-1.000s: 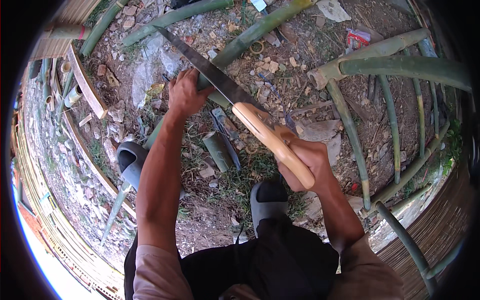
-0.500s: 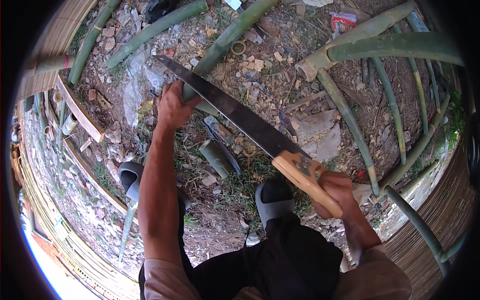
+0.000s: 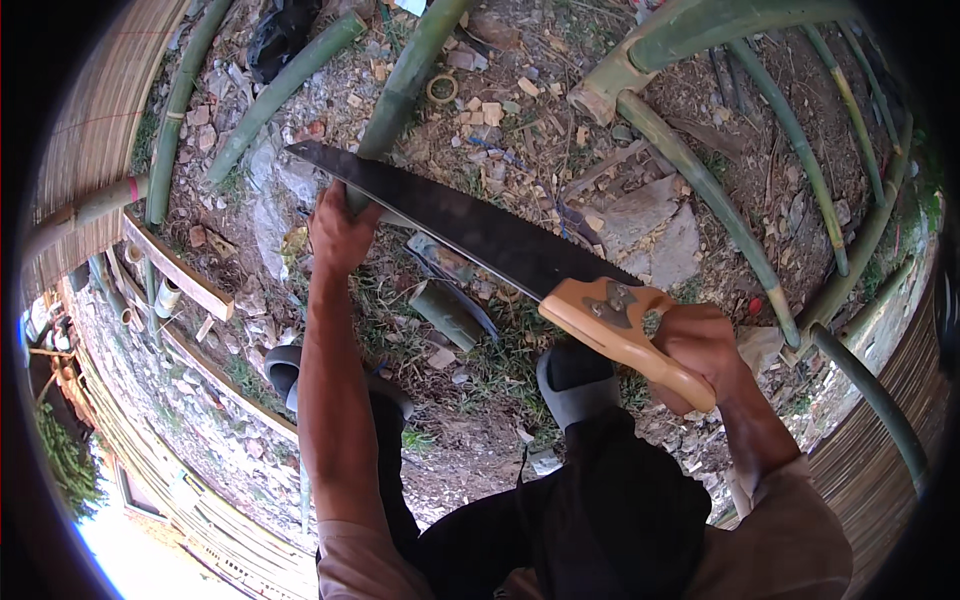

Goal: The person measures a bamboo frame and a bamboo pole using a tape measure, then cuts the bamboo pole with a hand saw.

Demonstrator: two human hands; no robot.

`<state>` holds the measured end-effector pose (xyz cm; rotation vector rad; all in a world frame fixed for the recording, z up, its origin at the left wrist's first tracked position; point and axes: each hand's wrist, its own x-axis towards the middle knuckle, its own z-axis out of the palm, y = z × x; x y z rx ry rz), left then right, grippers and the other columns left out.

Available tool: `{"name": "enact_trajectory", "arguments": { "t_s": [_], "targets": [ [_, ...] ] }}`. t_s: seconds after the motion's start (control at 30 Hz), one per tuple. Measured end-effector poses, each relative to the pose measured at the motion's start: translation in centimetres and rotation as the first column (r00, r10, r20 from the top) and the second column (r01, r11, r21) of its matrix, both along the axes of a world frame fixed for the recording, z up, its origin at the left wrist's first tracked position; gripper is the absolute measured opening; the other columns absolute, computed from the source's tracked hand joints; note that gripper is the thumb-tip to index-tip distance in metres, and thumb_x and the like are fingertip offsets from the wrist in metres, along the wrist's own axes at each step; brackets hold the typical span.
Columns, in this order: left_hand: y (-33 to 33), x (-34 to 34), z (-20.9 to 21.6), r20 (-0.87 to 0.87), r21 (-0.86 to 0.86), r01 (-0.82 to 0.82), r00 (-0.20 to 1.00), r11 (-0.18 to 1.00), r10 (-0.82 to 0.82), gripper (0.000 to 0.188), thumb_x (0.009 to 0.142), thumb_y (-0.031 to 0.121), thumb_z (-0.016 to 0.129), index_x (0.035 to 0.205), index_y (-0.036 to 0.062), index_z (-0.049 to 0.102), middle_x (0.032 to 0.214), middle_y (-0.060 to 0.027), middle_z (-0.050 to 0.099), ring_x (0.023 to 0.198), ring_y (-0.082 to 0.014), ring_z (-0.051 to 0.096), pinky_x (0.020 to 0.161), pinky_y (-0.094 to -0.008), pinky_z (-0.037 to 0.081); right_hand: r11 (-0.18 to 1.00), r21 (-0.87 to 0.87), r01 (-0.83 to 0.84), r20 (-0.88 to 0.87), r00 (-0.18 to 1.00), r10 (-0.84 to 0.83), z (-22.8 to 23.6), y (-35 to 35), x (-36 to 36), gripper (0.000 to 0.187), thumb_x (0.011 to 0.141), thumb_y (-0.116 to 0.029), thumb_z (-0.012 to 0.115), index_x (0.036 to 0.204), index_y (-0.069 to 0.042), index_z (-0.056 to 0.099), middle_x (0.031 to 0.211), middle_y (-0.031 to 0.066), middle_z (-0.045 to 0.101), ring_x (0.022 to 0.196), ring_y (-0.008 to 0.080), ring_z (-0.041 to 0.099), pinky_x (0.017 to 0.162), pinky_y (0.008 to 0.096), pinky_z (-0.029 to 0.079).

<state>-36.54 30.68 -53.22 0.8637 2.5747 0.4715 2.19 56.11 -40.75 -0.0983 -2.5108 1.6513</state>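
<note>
My right hand [image 3: 695, 348] is wrapped round the light wooden handle of a hand saw [image 3: 450, 215]. Its long dark blade slants up to the left, with the toothed edge on the far side. Near its tip, the blade passes over a thick green bamboo pole [image 3: 415, 75]; whether the two touch, I cannot tell. My left hand [image 3: 340, 230] is closed round the near end of that pole, just below the blade, and part of the pole is hidden there. A short cut piece of bamboo [image 3: 447, 315] lies on the ground between my arms.
Jointed bamboo poles [image 3: 705, 190] form a frame at the right. More bamboo [image 3: 290, 95] and a black bag [image 3: 280, 40] lie at the far left. A split bamboo strip [image 3: 180, 265] is left of my forearm. Wood chips and a bamboo ring [image 3: 442, 88] litter the ground near my sandalled feet.
The saw's handle has moved a little right and its blade has turned, so more of its broad side and teeth show. The view has shifted; my left hand still holds the pole.
</note>
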Motion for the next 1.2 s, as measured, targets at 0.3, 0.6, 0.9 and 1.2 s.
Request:
{"name": "enact_trajectory", "arguments": {
  "t_s": [0.3, 0.6, 0.9, 1.2],
  "targets": [
    [-0.9, 0.0, -2.2, -0.012, 0.064, 0.043, 0.999, 0.997, -0.042, 0.042, 0.079, 0.025, 0.075, 0.116, 0.0088, 0.065, 0.113, -0.0185, 0.066, 0.107, -0.0404, 0.063, 0.095, -0.0501, 0.05, 0.996, 0.088, 0.012, -0.021, 1.0, -0.01, 1.2, -1.3, 1.6, 0.025, 0.069, -0.019, 0.08, 0.07, -0.007, 0.058, 0.064, 0.006, 0.05, 0.055, 0.0262, 0.056, 0.058, 0.041, 0.049],
    [-3.1, -0.8, -1.9, -0.072, 0.175, 0.096, 0.994, 0.98, -0.084, 0.047, 0.079, 0.031, 0.076, 0.121, 0.0115, 0.066, 0.116, -0.0168, 0.066, 0.11, -0.0386, 0.064, 0.095, -0.0492, 0.049, 0.999, 0.039, -0.022, -0.05, 0.998, 0.024, -3.6, -2.9, -6.7, 0.023, 0.072, -0.017, 0.079, 0.073, -0.005, 0.059, 0.065, 0.0087, 0.05, 0.06, 0.0301, 0.058, 0.056, 0.0416, 0.048],
    [-2.0, -0.4, -1.6, 0.049, 0.264, 0.062, 0.996, 0.962, -0.078, 0.036, 0.084, 0.025, 0.074, 0.115, 0.0074, 0.068, 0.107, -0.0176, 0.069, 0.104, -0.0385, 0.069, 0.087, -0.0465, 0.054, 0.997, 0.083, -0.007, -0.09, 0.996, 0.014, -4.0, -3.2, -8.4, 0.024, 0.07, -0.021, 0.081, 0.072, -0.007, 0.062, 0.065, 0.0061, 0.05, 0.059, 0.0295, 0.059, 0.058, 0.0427, 0.05],
    [-0.8, -0.3, -0.5, 0.074, 0.125, 0.025, 0.997, 0.992, -0.035, 0.037, 0.083, 0.025, 0.074, 0.115, 0.0078, 0.068, 0.111, -0.017, 0.071, 0.102, -0.0372, 0.068, 0.09, -0.0458, 0.053, 0.996, 0.084, -0.004, -0.023, 1.0, 0.006, -2.3, -1.9, -4.5, 0.024, 0.07, -0.022, 0.081, 0.074, -0.008, 0.061, 0.07, 0.007, 0.056, 0.063, 0.03, 0.062, 0.06, 0.044, 0.051]
  ]
}}
